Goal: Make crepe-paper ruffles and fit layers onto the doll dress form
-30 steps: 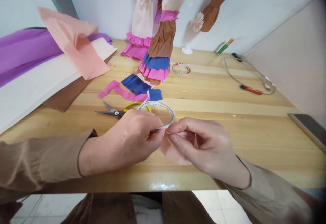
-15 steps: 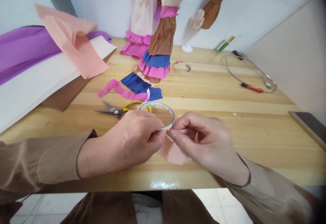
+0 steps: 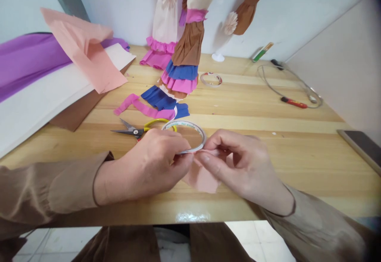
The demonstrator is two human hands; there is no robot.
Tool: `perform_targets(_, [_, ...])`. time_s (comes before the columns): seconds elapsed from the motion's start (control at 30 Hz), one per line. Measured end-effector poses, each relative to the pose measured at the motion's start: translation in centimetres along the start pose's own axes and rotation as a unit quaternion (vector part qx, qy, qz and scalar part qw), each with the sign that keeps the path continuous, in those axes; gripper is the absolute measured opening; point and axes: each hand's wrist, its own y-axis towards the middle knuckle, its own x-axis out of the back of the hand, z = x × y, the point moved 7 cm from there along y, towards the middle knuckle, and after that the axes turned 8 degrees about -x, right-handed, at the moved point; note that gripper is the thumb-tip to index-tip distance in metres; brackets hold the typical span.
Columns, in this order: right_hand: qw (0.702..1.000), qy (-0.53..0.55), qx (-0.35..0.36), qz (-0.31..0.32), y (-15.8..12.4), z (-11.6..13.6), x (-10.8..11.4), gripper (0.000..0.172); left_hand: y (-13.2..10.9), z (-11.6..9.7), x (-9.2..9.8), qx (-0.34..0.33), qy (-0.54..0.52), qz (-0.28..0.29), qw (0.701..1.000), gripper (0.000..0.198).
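Observation:
My left hand (image 3: 149,166) pinches the near edge of a roll of tape (image 3: 204,135) that stands tilted above the table. Pale pink crepe paper (image 3: 204,178) hangs below the roll, its top edge between the fingers of my right hand (image 3: 241,162). The two hands nearly meet at the roll's near rim, and the fingertips partly hide where tape and paper come together. Just beyond my left hand lie scissors (image 3: 135,131) with yellow handles, partly behind the roll. A pink strip (image 3: 145,109) and a ruffled blue piece (image 3: 162,97) rest behind them.
Large crepe sheets, among them purple (image 3: 35,61), white (image 3: 38,107) and peach (image 3: 98,63), lie at left. Layered paper dresses (image 3: 190,43) stand at the back. Another tape roll (image 3: 211,80), a red-handled tool with a cable (image 3: 294,103) and a phone-like slab (image 3: 361,149) are farther right.
Both hands stay close together at the roll, with only slight finger movement. The roll has shifted very slightly, and the white tail behind it now lies lower.

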Motion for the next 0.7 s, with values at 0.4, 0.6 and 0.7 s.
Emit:
perform_targets(0.4, [0.999, 0.013, 0.035, 0.024, -0.2, 0.4, 0.0, 0.017, 0.0, 0.2, 0.0, 0.014, 0.001, -0.008, 1.000, 0.039])
perform_targets(0.6, [0.997, 0.020, 0.054, 0.042, -0.4, 0.8, -0.4, 0.015, 0.0, 0.1, -0.2, 0.011, -0.003, 0.005, 1.000, 0.038])
perform_targets(0.7, [0.998, 0.041, 0.036, 0.044, -0.4, 0.5, -0.4, 0.015, 0.0, 0.0, -0.2, 0.011, 0.002, 0.013, 1.000, 0.037])
